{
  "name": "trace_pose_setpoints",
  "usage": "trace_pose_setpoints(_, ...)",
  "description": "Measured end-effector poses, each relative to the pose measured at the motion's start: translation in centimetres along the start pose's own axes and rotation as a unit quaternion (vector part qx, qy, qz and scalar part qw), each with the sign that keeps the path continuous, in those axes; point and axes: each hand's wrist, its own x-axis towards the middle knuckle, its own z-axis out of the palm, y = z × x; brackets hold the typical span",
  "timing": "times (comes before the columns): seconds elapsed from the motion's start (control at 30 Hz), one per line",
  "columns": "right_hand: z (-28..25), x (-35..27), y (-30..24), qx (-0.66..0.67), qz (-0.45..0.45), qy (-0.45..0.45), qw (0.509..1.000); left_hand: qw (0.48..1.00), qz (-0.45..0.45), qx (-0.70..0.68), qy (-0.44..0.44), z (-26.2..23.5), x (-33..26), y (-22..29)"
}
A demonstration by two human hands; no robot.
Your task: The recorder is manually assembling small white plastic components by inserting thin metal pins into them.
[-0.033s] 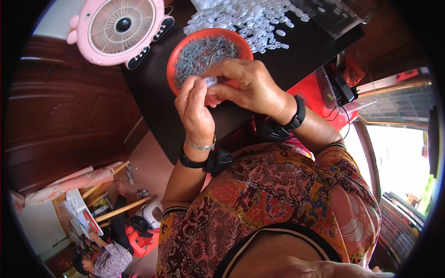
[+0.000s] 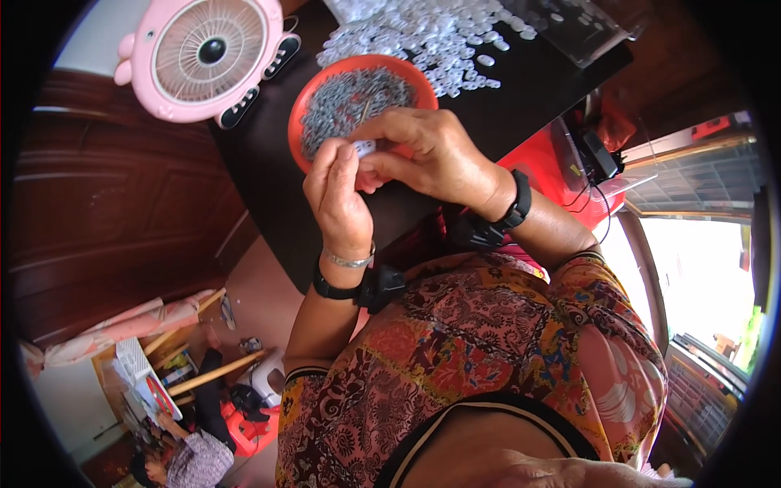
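My left hand [image 2: 339, 199] and my right hand [image 2: 435, 150] meet over the near edge of an orange-red bowl [image 2: 296, 122]. Between their fingertips is a small white oval plastic piece [image 2: 364, 147] with dark holes or marks on it. Both hands are closed on it, the left from the left side and the right from above and the right. Small grey screw-like pieces [image 2: 346, 93] fill the bowl, partly hidden by my right hand. Behind the bowl lies a loose heap of similar white oval pieces [image 2: 431, 41].
A pink fan [image 2: 211, 50] stands left of the bowl on the dark table [image 2: 268, 195]. A clear plastic container [image 2: 598, 45] is at the far right. Right of the table, a black device [image 2: 600, 154] with a cable sits by a red surface [image 2: 541, 159]. Another person [image 2: 199, 457] is at lower left.
The whole view has shifted slightly, so the bowl and fan appear a little lower and further left. Both hands keep their hold on the white piece.
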Motion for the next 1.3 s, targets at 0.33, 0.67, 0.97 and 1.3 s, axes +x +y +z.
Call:
trace_pose_setpoints(0.33,-5.2,1.4,-0.2,-0.168,-0.088,0.055,0.98,0.999,-0.008,-0.027,-0.015,-0.3,-0.2,0.0)
trace_pose_setpoints(0.67,-20.5,7.7,1.7,-0.596,-0.188,0.236,0.744,0.999,-0.012,-0.016,-0.032,-0.7,0.1,-0.2)
trace_pose_setpoints(0.97,-15.8,3.1,11.9,-0.349,0.127,-0.08,0.925,0.999,-0.019,-0.002,-0.049,-0.9,0.5,-0.5)
trace_pose_setpoints(1.3,-12.5,4.0,13.9,-0.419,0.117,-0.166,0.885,0.999,-0.018,0.001,-0.051,-0.7,0.1,0.2)
